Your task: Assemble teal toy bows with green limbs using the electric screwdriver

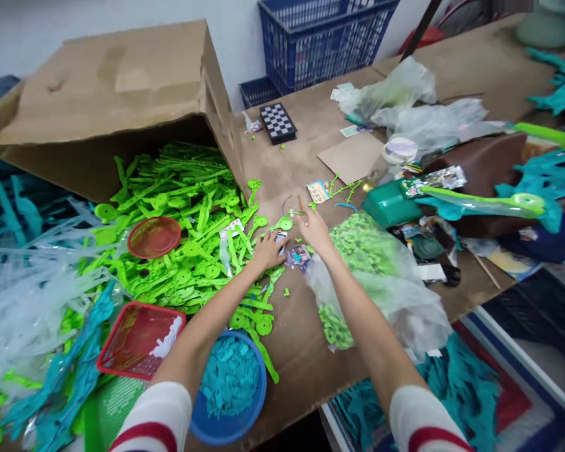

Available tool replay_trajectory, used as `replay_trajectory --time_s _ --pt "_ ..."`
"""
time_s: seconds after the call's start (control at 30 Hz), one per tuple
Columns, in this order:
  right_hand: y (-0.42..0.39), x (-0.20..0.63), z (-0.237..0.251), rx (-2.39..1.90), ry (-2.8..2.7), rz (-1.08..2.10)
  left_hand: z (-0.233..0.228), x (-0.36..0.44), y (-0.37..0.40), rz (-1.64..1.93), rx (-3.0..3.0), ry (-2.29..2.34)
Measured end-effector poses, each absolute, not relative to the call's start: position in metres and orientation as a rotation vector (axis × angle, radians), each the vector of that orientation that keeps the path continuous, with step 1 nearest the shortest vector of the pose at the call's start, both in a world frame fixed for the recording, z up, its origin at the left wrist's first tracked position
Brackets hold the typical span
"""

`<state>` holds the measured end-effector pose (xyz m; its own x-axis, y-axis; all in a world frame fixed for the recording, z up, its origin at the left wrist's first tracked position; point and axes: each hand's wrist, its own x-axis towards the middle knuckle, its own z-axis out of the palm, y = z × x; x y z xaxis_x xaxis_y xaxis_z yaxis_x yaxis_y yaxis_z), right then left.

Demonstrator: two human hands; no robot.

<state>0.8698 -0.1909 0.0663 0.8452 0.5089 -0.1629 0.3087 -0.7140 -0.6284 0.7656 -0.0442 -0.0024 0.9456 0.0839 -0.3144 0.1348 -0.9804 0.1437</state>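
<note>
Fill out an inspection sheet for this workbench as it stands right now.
Surface: brown cardboard-covered table, crowded.
Job's things: small printed packets under both hands; heap of green plastic parts spilling from a tipped cardboard box.
Clutter: blue bowl of teal pieces, two red baskets, clear bag of small green pieces, checkered board, green box, teal parts at both sides.
Grippers: left hand resting on the packets and green parts; right hand over the packets, one finger raised; whether the fingers grip anything cannot be told.
Cables: nothing seen.
Surroundings: blue crates against a pale wall.
</note>
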Motion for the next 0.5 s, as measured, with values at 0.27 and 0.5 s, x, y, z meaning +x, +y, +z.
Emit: replay_trajectory --time_s 0.27,0.5 --pt "-0.133 0.843 0.034 -2.527 -0.758 0.756 0.043 0.71 0.013 -0.215 3.058 0.655" --pt "-0.152 0.826 0.057 -2.295 -1.138 0.765 0.051 0.615 0.037 -0.196 2.817 1.011"
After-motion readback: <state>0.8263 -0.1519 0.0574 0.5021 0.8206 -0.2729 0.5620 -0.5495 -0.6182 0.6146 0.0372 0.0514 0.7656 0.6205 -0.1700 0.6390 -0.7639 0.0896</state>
